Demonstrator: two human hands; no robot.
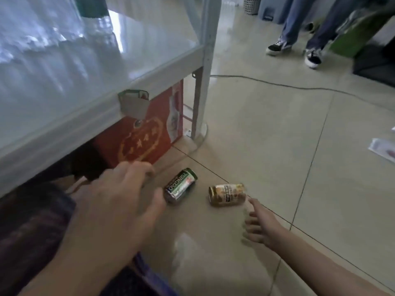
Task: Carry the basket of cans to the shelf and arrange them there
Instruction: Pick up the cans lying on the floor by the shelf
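Two cans lie on their sides on the tiled floor: a green beer can [180,186] and a gold-brown can [227,194] to its right. My left hand [119,201] hovers just left of the green can, fingers spread, thumb close to the can's end, holding nothing. My right hand [259,224] reaches in from the lower right, index finger stretched to the gold-brown can's right end, other fingers curled. The white metal shelf [89,107] fills the upper left above the cans. A blue rim of the basket [147,274] shows at the bottom under my left arm.
A red carton [147,137] stands under the shelf behind the green can. The shelf's post [205,67] ends in a round foot. A cable [277,84] runs across the floor. A person's legs and sneakers [295,45] stand at the upper right. Paper [382,149] lies far right.
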